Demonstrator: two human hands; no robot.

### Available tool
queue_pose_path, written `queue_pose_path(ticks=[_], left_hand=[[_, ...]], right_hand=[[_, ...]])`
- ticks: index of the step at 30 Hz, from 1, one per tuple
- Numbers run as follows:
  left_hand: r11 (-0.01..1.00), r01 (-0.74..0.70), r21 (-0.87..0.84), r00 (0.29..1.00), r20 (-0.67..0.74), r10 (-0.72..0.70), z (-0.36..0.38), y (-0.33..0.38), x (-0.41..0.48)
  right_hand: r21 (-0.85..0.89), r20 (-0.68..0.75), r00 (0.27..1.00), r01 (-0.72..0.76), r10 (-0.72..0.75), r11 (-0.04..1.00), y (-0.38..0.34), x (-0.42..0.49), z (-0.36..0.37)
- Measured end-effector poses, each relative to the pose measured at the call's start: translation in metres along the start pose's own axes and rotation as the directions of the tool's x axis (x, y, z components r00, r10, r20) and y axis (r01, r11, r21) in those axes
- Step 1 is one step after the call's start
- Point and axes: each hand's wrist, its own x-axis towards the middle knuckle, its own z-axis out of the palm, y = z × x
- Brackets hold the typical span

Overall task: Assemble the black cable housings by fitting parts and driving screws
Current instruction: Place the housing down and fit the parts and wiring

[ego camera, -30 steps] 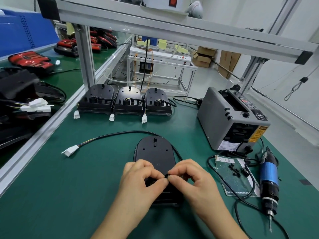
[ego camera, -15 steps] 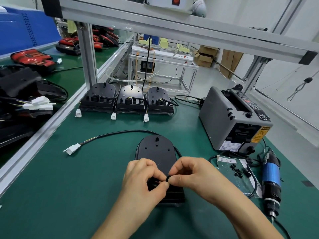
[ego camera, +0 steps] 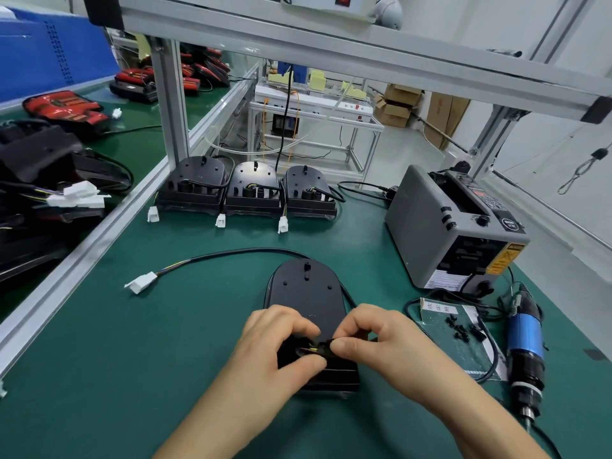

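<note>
A black cable housing [ego camera: 306, 289] lies flat on the green mat in front of me. Its black cable [ego camera: 231, 252] curves left to a white connector [ego camera: 141, 282]. My left hand [ego camera: 275, 346] and my right hand [ego camera: 371, 339] meet over the housing's near end. Both pinch a small black part [ego camera: 318, 348] there, with a bit of wire showing between the fingertips. My fingers hide how the part sits in the housing. Several small black screws [ego camera: 460, 329] lie on a sheet to the right. A blue electric screwdriver [ego camera: 526, 352] lies beside them.
Three more housings [ego camera: 246, 187] with white plugs stand in a row at the back. A grey tape dispenser [ego camera: 453, 226] sits at the right. An aluminium rail [ego camera: 99, 233] borders the mat on the left, with red and black parts beyond it.
My hands stay over the housing's near end and the fingertips have shifted a little on the small part. The view has tilted slightly.
</note>
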Motion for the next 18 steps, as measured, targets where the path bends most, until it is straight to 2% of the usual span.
queue_pose_path(ticks=[2,7,13,18], left_hand=[[0.999,-0.046,0.017,0.999,0.022,0.045,-0.006,-0.004,0.0],[0.993,-0.111,0.035,0.994,-0.023,0.112,-0.004,-0.007,0.0],[0.99,-0.127,0.055,0.991,-0.039,0.129,-0.002,-0.011,-0.002],[0.99,-0.129,0.052,0.991,-0.034,0.131,-0.002,-0.01,-0.002]], right_hand=[[0.049,0.06,0.998,-0.04,0.037,0.998,0.0,0.001,-0.005],[0.05,0.228,0.966,-0.136,0.121,0.989,0.001,0.011,-0.011],[-0.074,0.44,0.877,-0.181,0.195,0.981,-0.005,0.033,-0.021],[-0.22,0.538,0.799,-0.175,0.269,0.96,-0.013,0.052,-0.027]])
